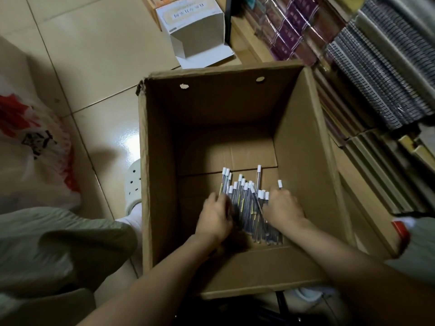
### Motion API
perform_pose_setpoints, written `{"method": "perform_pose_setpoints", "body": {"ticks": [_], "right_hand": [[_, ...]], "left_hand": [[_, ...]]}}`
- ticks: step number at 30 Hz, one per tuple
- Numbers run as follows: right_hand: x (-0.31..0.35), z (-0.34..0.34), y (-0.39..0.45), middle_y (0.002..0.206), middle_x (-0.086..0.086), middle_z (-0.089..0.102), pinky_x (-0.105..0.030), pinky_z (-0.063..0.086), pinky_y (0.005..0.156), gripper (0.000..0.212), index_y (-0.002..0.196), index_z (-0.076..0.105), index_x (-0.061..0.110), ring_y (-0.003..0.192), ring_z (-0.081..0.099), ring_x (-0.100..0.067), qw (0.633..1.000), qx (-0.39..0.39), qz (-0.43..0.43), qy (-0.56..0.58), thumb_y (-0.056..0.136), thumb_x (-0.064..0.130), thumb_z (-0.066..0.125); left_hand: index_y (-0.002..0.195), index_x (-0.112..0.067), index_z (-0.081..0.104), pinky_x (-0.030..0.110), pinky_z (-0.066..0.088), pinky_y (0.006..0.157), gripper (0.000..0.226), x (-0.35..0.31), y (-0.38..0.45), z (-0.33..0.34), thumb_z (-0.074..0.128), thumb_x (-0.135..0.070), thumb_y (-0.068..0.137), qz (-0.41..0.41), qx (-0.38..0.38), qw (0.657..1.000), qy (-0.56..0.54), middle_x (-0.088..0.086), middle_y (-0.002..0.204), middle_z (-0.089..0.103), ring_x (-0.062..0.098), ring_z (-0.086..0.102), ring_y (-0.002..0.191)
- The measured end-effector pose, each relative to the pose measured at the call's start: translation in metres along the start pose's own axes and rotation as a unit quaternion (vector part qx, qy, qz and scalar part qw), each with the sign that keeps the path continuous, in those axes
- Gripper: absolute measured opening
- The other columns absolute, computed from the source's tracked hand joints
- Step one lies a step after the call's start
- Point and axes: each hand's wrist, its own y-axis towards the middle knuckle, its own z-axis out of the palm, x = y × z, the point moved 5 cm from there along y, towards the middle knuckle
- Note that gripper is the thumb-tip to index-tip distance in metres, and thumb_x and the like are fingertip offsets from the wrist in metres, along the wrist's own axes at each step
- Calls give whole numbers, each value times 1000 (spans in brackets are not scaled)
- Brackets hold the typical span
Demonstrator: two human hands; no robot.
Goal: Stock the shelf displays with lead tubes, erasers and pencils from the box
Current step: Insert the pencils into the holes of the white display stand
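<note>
A deep brown cardboard box (162, 161) stands open on the floor. On its bottom lies a heap of several clear lead tubes (244, 203) with white caps, pointing away from me. Both my arms reach down into the box. My left hand (215, 217) closes its curled fingers on the left side of the heap. My right hand (283, 207) grips the right side of the heap, fingers curled over the tubes. The tubes' near ends are partly hidden under my hands.
A shelf unit (376, 90) packed with notebooks and packaged stationery rises right of the box. A small white carton (197, 27) lies open on the tiled floor behind the box. A white and red plastic bag (30, 142) sits at left, by my knee and shoe.
</note>
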Motion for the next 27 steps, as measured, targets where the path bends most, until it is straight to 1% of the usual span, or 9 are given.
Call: {"method": "perform_pose_setpoints", "body": {"ticks": [2, 4, 6, 10, 13, 16, 19, 23, 27], "right_hand": [[-1, 2, -3, 129, -22, 50, -37, 48, 85, 51, 134, 37, 5, 117, 54, -39, 999, 38, 25, -5, 90, 14, 61], [0, 10, -6, 136, -22, 43, -36, 45, 84, 67, 142, 23, 9, 120, 51, -38, 996, 70, 54, 32, 90, 18, 64], [1, 18, -5, 141, -22, 33, -39, 44, 89, 77, 146, 14, 13, 122, 47, -38, 991, 76, 83, 72, 90, 24, 66], [2, 25, 2, 144, -18, 23, -48, 42, 102, 92, 149, 8, 17, 129, 36, -39, 988, 55, 113, 86, 85, 33, 73], [1, 26, 5, 143, -16, 23, -44, 42, 102, 91, 150, 9, 11, 129, 37, -37, 995, 40, 75, 55, 86, 25, 73], [0, 27, 3, 140, -23, 31, -40, 51, 94, 75, 150, 11, 5, 126, 41, -34, 995, 34, 27, -87, 95, 18, 60], [5, 29, 3, 137, -30, 38, -39, 52, 89, 76, 150, 6, 7, 122, 46, -35, 990, 57, 31, -121, 97, 22, 58], [10, 30, 2, 142, -29, 29, -43, 43, 101, 101, 150, 0, 17, 127, 39, -38, 994, 85, 69, -18, 84, 36, 74], [4, 27, -1, 146, -19, 18, -45, 40, 103, 100, 149, 9, 28, 132, 27, -36, 993, 53, 64, 83, 78, 28, 80]], "left_hand": [[126, -11, 48, 37, 40, 106, 47, 1, 14, -9, 70, -15, 85, -60, -52, 995, -66, 9, 131, 43, 27, 45, 122], [129, -12, 45, 38, 39, 108, 54, 4, 24, -10, 73, -18, 83, -115, -56, 986, -103, 9, 133, 43, 28, 44, 124], [130, -12, 45, 38, 40, 108, 57, 7, 32, -5, 74, -19, 82, -129, -49, 984, -113, 8, 132, 47, 26, 47, 124], [117, -13, 59, 26, 50, 89, 43, 12, 39, 1, 78, -15, 79, -129, -44, 974, -179, 3, 110, 66, 18, 63, 103], [109, -16, 67, 19, 46, 78, 36, 10, 46, -2, 82, -16, 76, -100, -29, 981, -165, -2, 99, 70, 12, 64, 91], [111, -15, 69, 20, 49, 81, 41, 8, 51, -4, 83, -12, 72, -84, -12, 987, -140, -1, 102, 72, 12, 65, 91], [110, -11, 71, 19, 49, 84, 42, 8, 60, -9, 83, -3, 70, -89, 28, 986, -135, 5, 105, 73, 12, 66, 90], [110, -15, 70, 25, 52, 81, 38, 7, 68, -14, 83, -11, 74, -114, 65, 980, -146, 4, 104, 72, 13, 65, 89], [108, -16, 65, 21, 50, 73, 40, 3, 57, -10, 84, -21, 73, -121, -2, 973, -198, -2, 98, 68, 11, 64, 87]]}}
